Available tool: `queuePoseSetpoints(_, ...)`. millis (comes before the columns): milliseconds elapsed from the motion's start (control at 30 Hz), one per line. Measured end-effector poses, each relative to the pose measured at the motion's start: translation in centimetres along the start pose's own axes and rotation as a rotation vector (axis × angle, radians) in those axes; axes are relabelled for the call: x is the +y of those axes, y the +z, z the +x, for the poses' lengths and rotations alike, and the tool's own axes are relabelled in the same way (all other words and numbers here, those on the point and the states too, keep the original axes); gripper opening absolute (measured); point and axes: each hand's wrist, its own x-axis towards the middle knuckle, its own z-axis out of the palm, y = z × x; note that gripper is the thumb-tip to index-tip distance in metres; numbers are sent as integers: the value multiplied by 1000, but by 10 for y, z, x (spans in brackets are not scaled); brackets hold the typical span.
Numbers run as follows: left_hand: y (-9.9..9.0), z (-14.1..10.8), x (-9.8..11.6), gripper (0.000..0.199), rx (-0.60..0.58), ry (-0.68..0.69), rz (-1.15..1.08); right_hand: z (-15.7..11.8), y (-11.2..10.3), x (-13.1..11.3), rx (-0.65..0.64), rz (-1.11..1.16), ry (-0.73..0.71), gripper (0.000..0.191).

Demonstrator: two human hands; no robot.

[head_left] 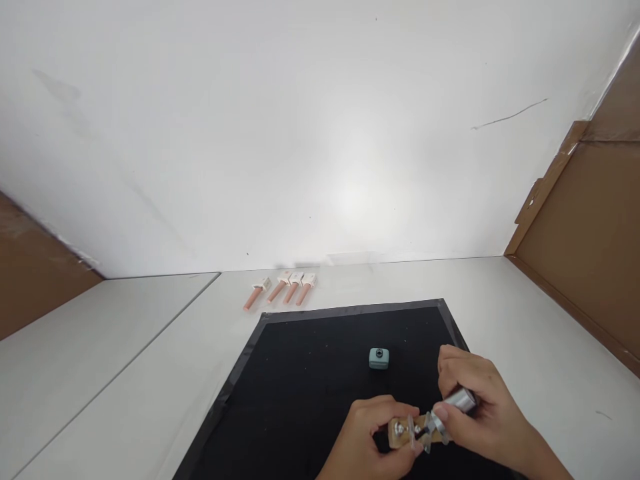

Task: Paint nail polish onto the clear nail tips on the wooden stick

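Observation:
Low in the head view, my left hand (371, 433) pinches one end of a small tan block (399, 437) with shiny silver knobs and clear plates on it. My right hand (483, 403) is closed around a silver cylindrical tool (461, 400). The tool slants down to the left, its dark tip at the block's middle; whether they touch, I cannot tell. Its exact kind does not show. Beyond both hands, a small teal box-shaped piece (379, 361) with a dark ring on top lies on the black mat (310, 387).
Several pink sticks with white square heads (295, 288) lie in a row on the white table (150, 367), behind the mat's far left corner. A white wall (300, 133) closes off the back. Brown cardboard panels stand at the right (590, 233) and left (40, 267).

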Motion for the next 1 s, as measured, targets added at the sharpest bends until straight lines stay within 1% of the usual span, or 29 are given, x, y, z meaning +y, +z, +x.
queuePoseSetpoints(100, 0, 0, 1, 19, 21, 31, -10, 0, -1, 3, 14, 37, 29, 34)
queuePoseSetpoints(200, 1, 1, 2, 23, 31, 53, -15, -2, -4, 7, 31, 121, 66, 33)
queuePoseSetpoints(300, 1, 1, 1, 27, 31, 62, -24, -5, -7, 10, 54, 220, 144, 25)
queuePoseSetpoints(400, 2, 0, -2, 29, 46, 87, -29, -8, -12, 15, 158, 336, 221, 16)
queuePoseSetpoints(467, 3, -1, -4, 29, 54, 95, -35, -9, -16, 17, 224, 424, 249, 14)
queuePoseSetpoints(533, 3, -1, -4, 29, 54, 87, -41, -10, -18, 18, 245, 488, 267, 15)
queuePoseSetpoints(600, 2, -2, -3, 29, 51, 72, -44, -10, -18, 16, 224, 513, 261, 14)
queuePoseSetpoints(667, 1, -1, 0, 29, 45, 60, -49, -10, -16, 12, 187, 504, 217, 16)
queuePoseSetpoints(767, 0, 0, 4, 29, 38, 37, -54, -7, -9, 3, 94, 414, 138, 19)
queuePoseSetpoints(867, 0, 1, 7, 27, 24, -15, -55, -3, -2, -4, 27, 324, 81, 12)
queuePoseSetpoints(1000, 1, 1, 8, 24, 20, -54, -47, -1, 2, -6, -22, 331, 92, 10)
